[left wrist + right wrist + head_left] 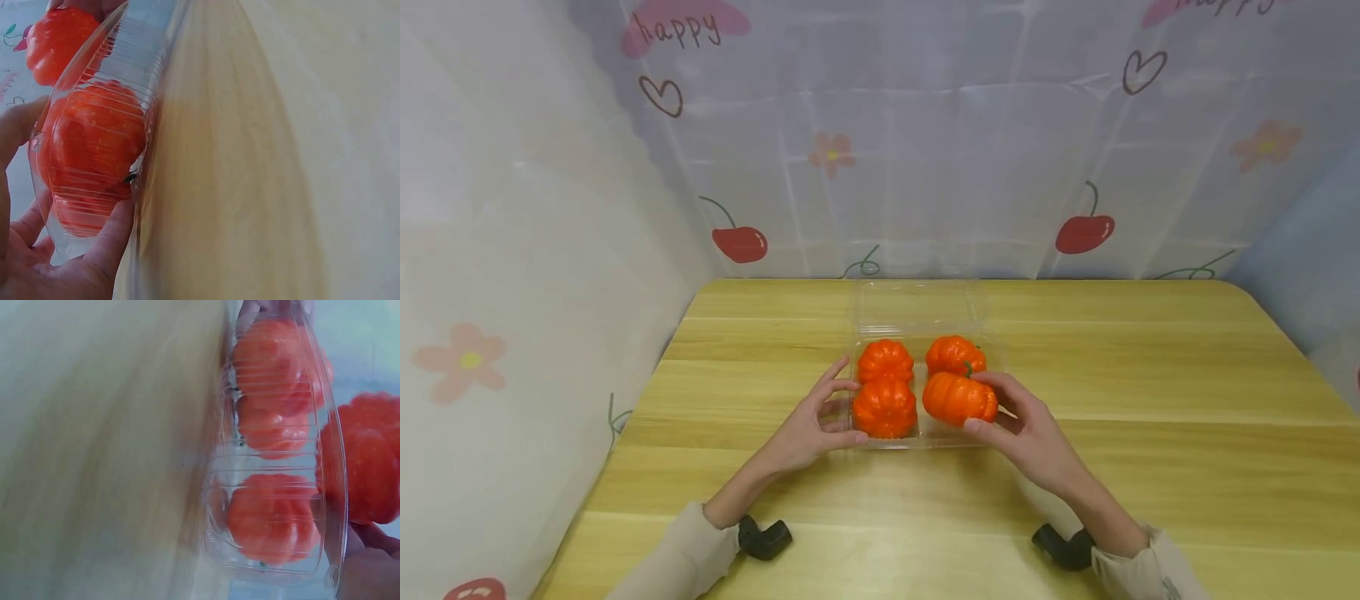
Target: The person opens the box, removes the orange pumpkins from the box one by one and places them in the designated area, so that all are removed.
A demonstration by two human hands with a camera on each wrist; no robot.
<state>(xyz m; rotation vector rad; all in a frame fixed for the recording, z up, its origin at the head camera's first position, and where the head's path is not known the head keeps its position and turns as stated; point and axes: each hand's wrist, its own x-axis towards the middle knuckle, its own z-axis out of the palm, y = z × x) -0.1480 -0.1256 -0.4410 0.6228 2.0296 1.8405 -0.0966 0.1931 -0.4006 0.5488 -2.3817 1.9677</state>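
Observation:
A clear plastic clamshell container [929, 432] stands on the table with its lid [917, 305] folded open toward the back. Two small orange ribbed pumpkins, a back one [885, 362] and a front one [885, 408], sit in its left half. Another pumpkin [952, 353] lies at the back right. With fingers and thumb spread about the left side and front corner, my left hand [796, 432] holds the container [75, 245]. My right hand [1033, 435] grips a green-stemmed pumpkin [955, 400] on its side over the front right; in the right wrist view this pumpkin [365, 469] is above the rim.
The wooden table [1150, 383] reaches out on both sides of the container. A printed curtain [940, 167] hangs along its back edge, and another sheet [550, 250] on the left. Black curved pieces [765, 539] sit at both wrists beside the light sleeves [688, 554].

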